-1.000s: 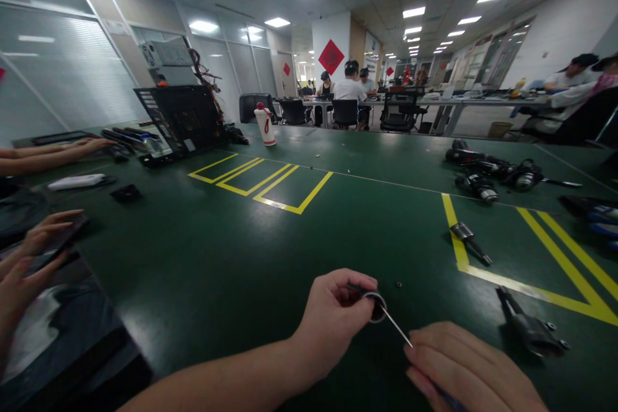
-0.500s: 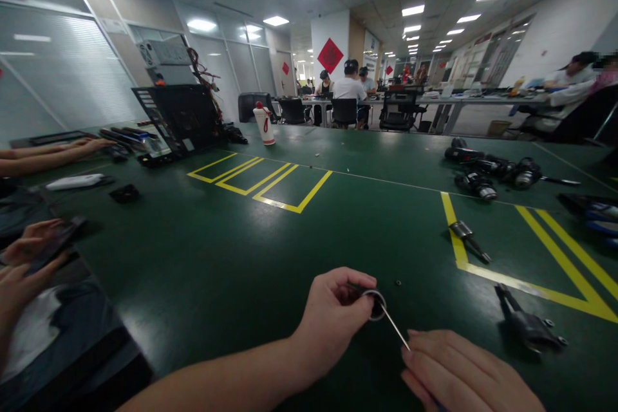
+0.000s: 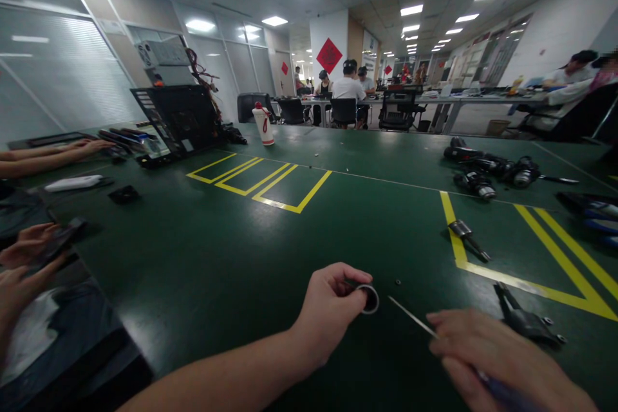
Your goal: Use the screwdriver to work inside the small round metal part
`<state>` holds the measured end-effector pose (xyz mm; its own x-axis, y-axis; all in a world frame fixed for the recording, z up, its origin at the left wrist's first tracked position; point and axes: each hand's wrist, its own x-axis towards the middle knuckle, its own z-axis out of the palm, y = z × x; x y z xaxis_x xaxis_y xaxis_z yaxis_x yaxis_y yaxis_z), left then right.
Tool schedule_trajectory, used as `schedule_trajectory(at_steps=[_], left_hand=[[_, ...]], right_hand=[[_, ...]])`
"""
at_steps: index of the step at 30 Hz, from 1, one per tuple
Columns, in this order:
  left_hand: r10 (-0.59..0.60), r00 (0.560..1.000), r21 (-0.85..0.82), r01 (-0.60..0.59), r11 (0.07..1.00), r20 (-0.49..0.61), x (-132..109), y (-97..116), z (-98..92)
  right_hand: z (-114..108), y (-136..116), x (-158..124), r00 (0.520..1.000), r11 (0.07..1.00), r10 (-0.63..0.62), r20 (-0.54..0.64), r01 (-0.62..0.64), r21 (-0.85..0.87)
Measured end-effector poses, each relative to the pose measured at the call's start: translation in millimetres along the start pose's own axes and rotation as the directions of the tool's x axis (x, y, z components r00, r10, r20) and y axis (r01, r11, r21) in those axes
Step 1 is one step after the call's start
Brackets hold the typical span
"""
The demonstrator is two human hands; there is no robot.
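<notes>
I see left grip (image 3: 333, 306) clamped on metal ring (image 3: 376, 302) at lower centre. My right grip (image 3: 483, 344), lower right, wraps thin-shafted tool (image 3: 412, 317), tip apart from ring. 1 small nut-like piece (image 3: 398, 282) lies on green desk (image 3: 217, 283) near tip.

green table (image 3: 207, 270) is lying wide open left of the left hand (image 3: 331, 306), lol, but a dark metal part (image 3: 527, 322) is crowding the right hand (image 3: 502, 351) and a tiny round piece (image 3: 398, 282) is sitting near the thin rod (image 3: 412, 317)
</notes>
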<state>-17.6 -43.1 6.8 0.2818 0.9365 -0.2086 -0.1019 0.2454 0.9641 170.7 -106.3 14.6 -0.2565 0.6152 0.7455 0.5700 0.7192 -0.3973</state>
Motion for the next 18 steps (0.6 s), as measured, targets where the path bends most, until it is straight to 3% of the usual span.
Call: schedule_trajectory(at_steps=[1,2,4,6,8,11,18], left_hand=[[-0.021,1.000,0.008,0.021,1.000,0.005,0,1,-1.3],[-0.043,0.999,0.012,0.043,0.999,0.010,0,3,-2.3],[-0.086,0.996,0.008,0.086,0.996,0.018,-1,6,-3.6],[-0.121,0.992,-0.009,0.121,0.993,0.027,-1,9,-4.2],[-0.141,0.989,-0.031,0.143,0.989,0.043,-1,12,-4.7],[-0.131,0.990,-0.068,0.135,0.989,0.061,0,12,-5.6],[-0.140,0.983,-0.088,0.151,0.985,0.115,1,8,-7.2]], right_hand=[[-1,8,1,0.985,0.985,0.171,-0.029,-0.170,0.036],[-1,16,2,0.934,0.934,0.353,-0.059,-0.349,0.073],[2,36,4,0.748,0.745,0.659,-0.082,-0.632,0.215],[7,53,7,0.558,0.524,0.828,-0.057,-0.732,0.435],[13,64,7,0.447,0.365,0.894,0.024,-0.760,0.537],[17,70,6,0.401,0.292,0.913,0.070,-0.765,0.574],[21,75,-3,0.467,0.401,0.881,0.083,-0.827,0.394]])
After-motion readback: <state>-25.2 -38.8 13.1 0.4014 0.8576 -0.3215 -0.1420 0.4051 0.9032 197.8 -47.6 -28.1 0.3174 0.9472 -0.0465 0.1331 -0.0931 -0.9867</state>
